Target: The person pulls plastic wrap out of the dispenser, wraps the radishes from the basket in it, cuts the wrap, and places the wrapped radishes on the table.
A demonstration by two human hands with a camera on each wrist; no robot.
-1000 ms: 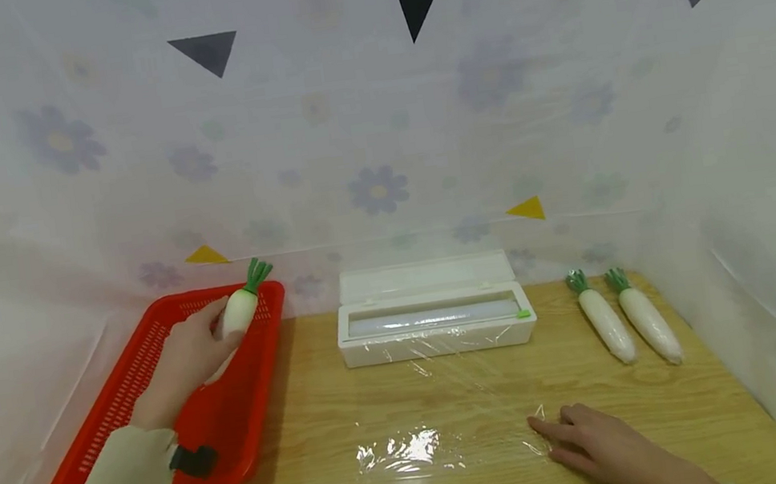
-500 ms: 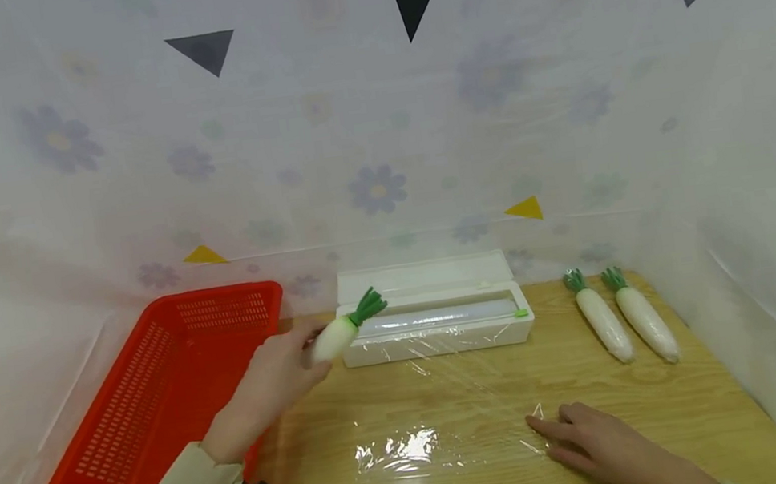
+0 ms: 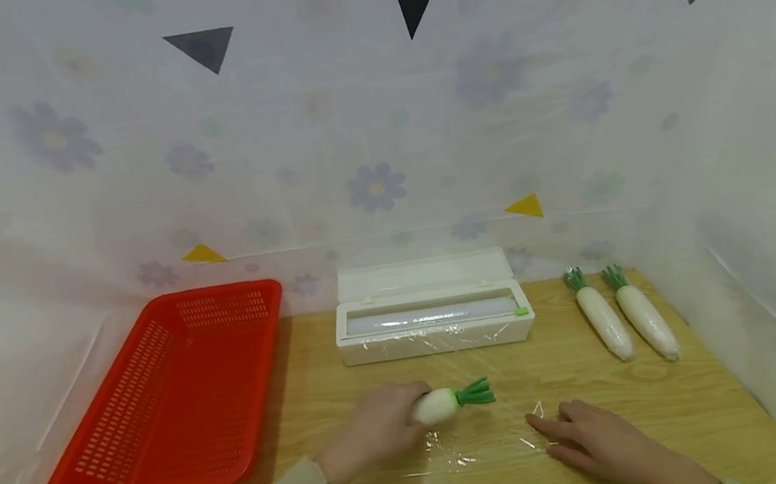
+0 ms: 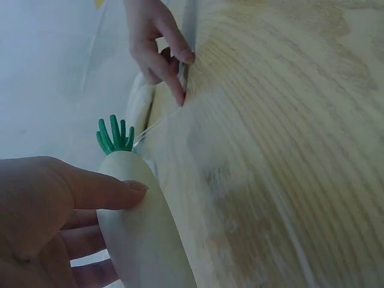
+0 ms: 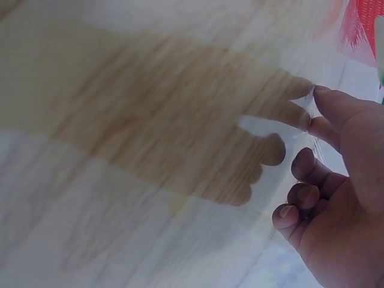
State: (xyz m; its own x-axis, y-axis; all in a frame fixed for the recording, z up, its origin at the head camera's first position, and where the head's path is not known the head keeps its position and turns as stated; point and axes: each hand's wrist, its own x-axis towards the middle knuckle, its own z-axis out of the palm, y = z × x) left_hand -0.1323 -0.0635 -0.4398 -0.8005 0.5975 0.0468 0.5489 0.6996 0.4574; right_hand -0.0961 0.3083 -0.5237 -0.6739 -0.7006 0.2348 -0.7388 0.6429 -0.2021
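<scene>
My left hand (image 3: 379, 427) grips a white radish (image 3: 436, 406) with a green leafy top, held over the clear cling film (image 3: 458, 459) spread on the table. In the left wrist view, the thumb lies across the body of the radish (image 4: 141, 231), with its green stalks pointing away. At the film's right corner, my right hand (image 3: 605, 445) presses down with the tips of its forefinger and thumb, the two spread apart. Its other fingers are bent, as the right wrist view of that hand (image 5: 336, 192) shows. The film runs back to a white dispenser box (image 3: 436, 341) with its lid up.
A red plastic basket (image 3: 253, 420) stands on the left of the wooden table (image 3: 317, 372). Two white radishes with a wrapped shine, a nearer-in radish (image 3: 605, 324) and an outer radish (image 3: 648, 323), lie at the right. White flowered sheeting (image 3: 372, 115) encloses the back and sides.
My left hand has carried the radish from over the red basket to the right, down over the cling film, turning its leaves rightward. My right hand has stayed at the film's corner.
</scene>
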